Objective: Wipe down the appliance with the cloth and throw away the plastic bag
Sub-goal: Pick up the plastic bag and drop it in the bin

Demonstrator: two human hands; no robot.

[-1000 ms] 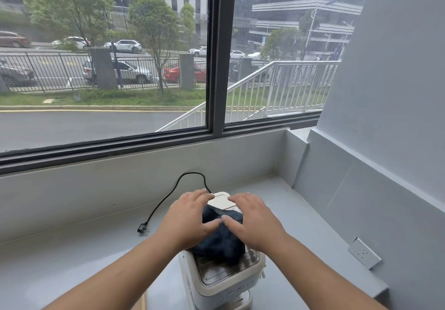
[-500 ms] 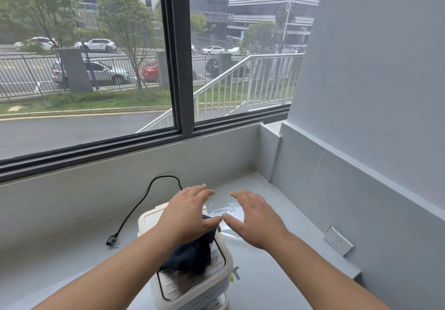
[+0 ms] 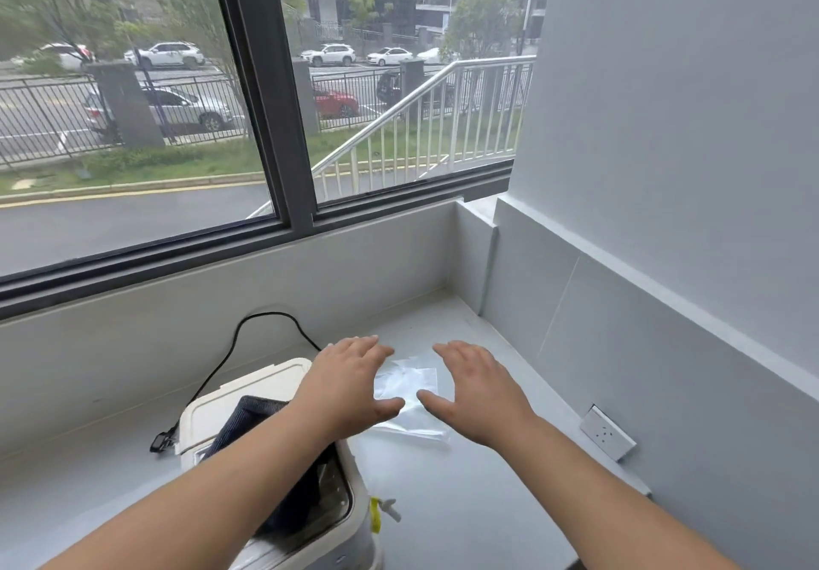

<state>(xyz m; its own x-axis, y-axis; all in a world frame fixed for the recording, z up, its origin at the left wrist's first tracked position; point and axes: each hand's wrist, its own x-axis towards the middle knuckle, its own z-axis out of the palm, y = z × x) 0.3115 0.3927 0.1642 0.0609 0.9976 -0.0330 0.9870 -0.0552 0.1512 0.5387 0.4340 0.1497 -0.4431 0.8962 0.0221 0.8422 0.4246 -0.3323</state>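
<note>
A white boxy appliance (image 3: 248, 396) stands on the grey counter at lower left, partly under my left forearm. A dark blue cloth (image 3: 248, 414) lies loose on its top. A clear plastic bag (image 3: 410, 385) lies flat on the counter to the right of the appliance. My left hand (image 3: 350, 385) hovers over the bag's left edge, fingers spread, holding nothing. My right hand (image 3: 476, 388) hovers at the bag's right edge, also spread and empty. Whether the hands touch the bag I cannot tell.
A black power cord (image 3: 266, 319) loops from the appliance along the back ledge to a plug (image 3: 161, 439). A wall socket (image 3: 607, 432) sits low on the right wall. The grey counter (image 3: 465, 494) ends in a corner under the window (image 3: 261, 95).
Both hands left the cloth on the appliance and moved right and forward to the plastic bag. The view swung right, so the appliance now sits at lower left.
</note>
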